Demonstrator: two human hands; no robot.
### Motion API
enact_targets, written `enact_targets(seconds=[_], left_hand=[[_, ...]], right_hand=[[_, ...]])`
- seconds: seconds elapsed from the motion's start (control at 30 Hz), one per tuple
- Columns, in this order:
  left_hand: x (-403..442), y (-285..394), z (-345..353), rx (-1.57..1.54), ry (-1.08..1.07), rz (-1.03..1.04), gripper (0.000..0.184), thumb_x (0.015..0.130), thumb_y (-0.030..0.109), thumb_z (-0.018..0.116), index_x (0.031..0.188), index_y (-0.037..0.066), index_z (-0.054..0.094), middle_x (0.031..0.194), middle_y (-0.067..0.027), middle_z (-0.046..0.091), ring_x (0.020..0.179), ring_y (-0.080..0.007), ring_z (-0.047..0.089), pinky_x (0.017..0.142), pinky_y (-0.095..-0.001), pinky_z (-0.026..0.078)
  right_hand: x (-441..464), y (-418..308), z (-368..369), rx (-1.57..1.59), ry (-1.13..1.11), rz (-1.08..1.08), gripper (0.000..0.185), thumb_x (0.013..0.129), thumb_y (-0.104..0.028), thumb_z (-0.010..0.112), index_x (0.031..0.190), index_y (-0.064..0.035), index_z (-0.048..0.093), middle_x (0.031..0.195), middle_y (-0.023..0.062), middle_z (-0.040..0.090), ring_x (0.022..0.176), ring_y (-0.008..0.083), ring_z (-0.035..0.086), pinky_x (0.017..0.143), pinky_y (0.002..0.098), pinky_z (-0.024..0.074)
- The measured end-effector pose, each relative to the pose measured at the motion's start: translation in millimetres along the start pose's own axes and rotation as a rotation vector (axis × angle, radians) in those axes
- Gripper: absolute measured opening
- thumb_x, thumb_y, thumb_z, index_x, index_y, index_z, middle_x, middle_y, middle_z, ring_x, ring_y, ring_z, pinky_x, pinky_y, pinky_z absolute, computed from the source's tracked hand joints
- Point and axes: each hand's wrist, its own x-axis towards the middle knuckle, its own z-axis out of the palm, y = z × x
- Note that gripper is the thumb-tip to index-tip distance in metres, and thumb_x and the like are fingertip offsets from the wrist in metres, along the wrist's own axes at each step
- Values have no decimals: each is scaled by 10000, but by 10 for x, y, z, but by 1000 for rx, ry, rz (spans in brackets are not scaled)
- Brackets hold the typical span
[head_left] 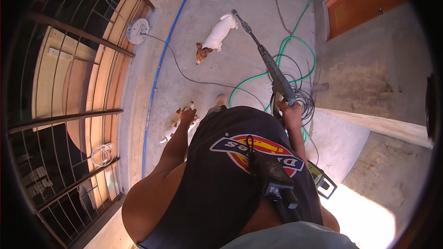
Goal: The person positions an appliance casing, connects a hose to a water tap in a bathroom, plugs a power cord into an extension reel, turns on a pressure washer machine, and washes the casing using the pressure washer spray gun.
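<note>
My right hand (290, 110) is closed around the grip of a black pressure washer gun (272, 64). The long lance points forward and up, its nozzle over the rear of a white dog with a brown head (219, 34) on the concrete floor. My left hand (188, 117) hangs low at my side, above a second white and brown dog (170, 131). Arm and hand partly cover this dog, and whether they touch is unclear. The fingers of that hand are mostly hidden.
A green hose (251, 78) and coiled black hose (304, 103) lie right of my feet. A green machine (318, 175) stands beside me. Along the left runs a blue pipe (159, 64) near a barred window (69, 120). A grey cable crosses the floor from a round white object (137, 31).
</note>
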Motion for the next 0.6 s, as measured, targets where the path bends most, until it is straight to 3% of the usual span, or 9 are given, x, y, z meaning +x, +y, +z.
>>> enact_targets(seconds=[0.27,0.47,0.53,0.6], left_hand=[[-41,110,-4,116,27,84,231,794,303,545,774,75,577,666,-38,559,492,-118,478,423,-270,389],[-95,249,84,122,71,23,347,814,403,500,883,78,599,713,-14,586,550,-105,501,463,-267,411],[-62,295,109,142,24,-24,388,822,406,538,1024,76,562,931,-87,628,699,-173,549,617,-357,452],[-40,298,158,126,47,-9,350,813,389,529,972,80,576,833,-52,613,621,-142,521,548,-309,433]], right_hand=[[80,-243,-15,143,50,-5,100,700,-105,618,722,-22,567,625,13,550,532,89,492,487,260,386],[141,-353,-35,66,-13,-39,82,714,-105,591,707,-30,558,597,-6,524,512,72,466,457,251,368],[118,-303,13,62,-43,-20,91,715,-110,589,722,-23,564,603,-4,529,525,72,473,471,248,378],[94,-303,61,60,-79,2,102,716,-115,587,736,-16,570,609,-2,535,538,72,481,486,246,387]])
